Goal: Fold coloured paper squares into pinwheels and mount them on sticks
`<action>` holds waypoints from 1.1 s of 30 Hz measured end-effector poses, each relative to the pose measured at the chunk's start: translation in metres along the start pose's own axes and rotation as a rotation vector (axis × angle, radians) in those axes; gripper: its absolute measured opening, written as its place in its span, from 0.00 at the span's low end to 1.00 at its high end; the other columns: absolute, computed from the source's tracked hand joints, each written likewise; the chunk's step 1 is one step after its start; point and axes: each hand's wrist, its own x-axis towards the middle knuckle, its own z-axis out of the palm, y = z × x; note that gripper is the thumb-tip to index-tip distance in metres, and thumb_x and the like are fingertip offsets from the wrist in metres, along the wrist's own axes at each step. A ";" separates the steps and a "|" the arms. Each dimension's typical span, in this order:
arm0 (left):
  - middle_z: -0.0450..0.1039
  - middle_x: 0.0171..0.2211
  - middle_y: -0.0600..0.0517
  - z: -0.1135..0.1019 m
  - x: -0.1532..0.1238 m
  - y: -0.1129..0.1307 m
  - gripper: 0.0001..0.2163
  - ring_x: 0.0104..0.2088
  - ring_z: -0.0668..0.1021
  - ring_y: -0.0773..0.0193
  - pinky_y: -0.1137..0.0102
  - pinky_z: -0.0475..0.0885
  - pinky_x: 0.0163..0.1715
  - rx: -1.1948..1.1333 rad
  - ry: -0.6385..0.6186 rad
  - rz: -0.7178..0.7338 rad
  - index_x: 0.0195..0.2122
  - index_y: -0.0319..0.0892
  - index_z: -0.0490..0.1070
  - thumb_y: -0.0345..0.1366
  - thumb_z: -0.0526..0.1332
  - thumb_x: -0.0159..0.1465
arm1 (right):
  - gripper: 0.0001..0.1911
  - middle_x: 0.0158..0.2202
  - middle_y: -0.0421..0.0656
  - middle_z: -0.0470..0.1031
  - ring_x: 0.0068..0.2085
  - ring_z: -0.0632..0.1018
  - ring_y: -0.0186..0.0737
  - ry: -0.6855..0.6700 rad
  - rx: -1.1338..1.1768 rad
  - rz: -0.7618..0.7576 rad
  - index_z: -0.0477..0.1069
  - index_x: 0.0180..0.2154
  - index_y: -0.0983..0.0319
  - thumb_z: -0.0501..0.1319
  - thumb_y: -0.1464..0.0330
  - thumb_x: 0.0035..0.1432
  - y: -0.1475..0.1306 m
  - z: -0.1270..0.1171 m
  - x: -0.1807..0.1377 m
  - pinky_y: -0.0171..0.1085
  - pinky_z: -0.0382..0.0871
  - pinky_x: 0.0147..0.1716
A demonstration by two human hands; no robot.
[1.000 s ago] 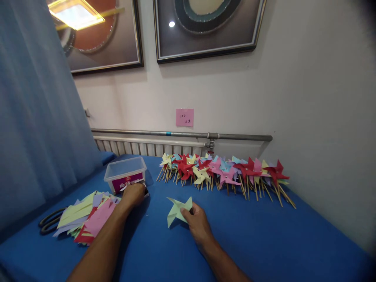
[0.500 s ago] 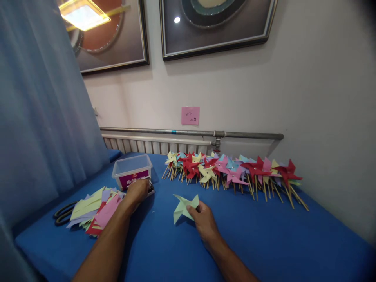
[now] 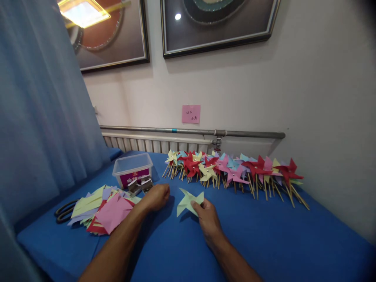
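Observation:
Between the thumb and fingers of my right hand (image 3: 207, 218) is a pale green paper pinwheel (image 3: 187, 201) with its blades folded in, held above the blue cover. My left hand (image 3: 159, 196) is closed, its fingers curled and pointing toward the pinwheel; whatever it may hold is too small or hidden to name. Just behind that hand are small open boxes (image 3: 135, 187) with dark metal bits in them, in front of a clear plastic tub (image 3: 132, 166) with a purple label. To the left of my left forearm lies a heap of coloured cut paper (image 3: 114, 211).
Scissors (image 3: 65, 212) with black handles stick out left of the paper heap. Several finished pinwheels on sticks (image 3: 232, 172) lie in a long row along the wall. A blue curtain (image 3: 53, 98) hangs at left; a pipe (image 3: 249, 134) runs behind the blue-covered surface (image 3: 264, 239).
My left hand has drawn back from the small boxes and moved right, toward the pinwheel, uncovering the boxes. The right hand still holds the green pinwheel, slightly shifted.

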 end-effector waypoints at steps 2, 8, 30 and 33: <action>0.81 0.39 0.44 0.008 0.001 0.010 0.10 0.40 0.80 0.57 0.68 0.67 0.37 0.047 -0.022 0.009 0.40 0.41 0.75 0.31 0.54 0.67 | 0.21 0.37 0.46 0.86 0.39 0.84 0.50 0.019 -0.014 -0.001 0.81 0.40 0.61 0.70 0.55 0.48 0.000 -0.003 0.001 0.42 0.76 0.41; 0.82 0.40 0.44 0.012 0.001 0.010 0.11 0.41 0.81 0.55 0.67 0.69 0.38 0.049 -0.101 0.026 0.41 0.43 0.78 0.31 0.56 0.64 | 0.21 0.38 0.47 0.87 0.39 0.84 0.51 0.034 -0.036 -0.012 0.81 0.40 0.62 0.70 0.54 0.49 -0.002 -0.008 0.003 0.43 0.76 0.41; 0.83 0.45 0.48 0.007 0.003 -0.005 0.12 0.48 0.81 0.55 0.68 0.72 0.45 0.030 -0.112 0.022 0.41 0.46 0.83 0.31 0.59 0.63 | 0.22 0.40 0.48 0.87 0.44 0.84 0.55 0.046 0.003 0.015 0.82 0.41 0.62 0.72 0.55 0.47 -0.013 -0.007 -0.002 0.44 0.77 0.44; 0.82 0.47 0.46 0.009 0.003 -0.001 0.13 0.49 0.81 0.53 0.66 0.72 0.47 0.080 -0.112 0.038 0.42 0.46 0.83 0.30 0.58 0.63 | 0.22 0.41 0.48 0.87 0.44 0.84 0.55 0.036 0.004 0.011 0.81 0.41 0.62 0.72 0.55 0.48 -0.011 -0.008 -0.002 0.45 0.77 0.44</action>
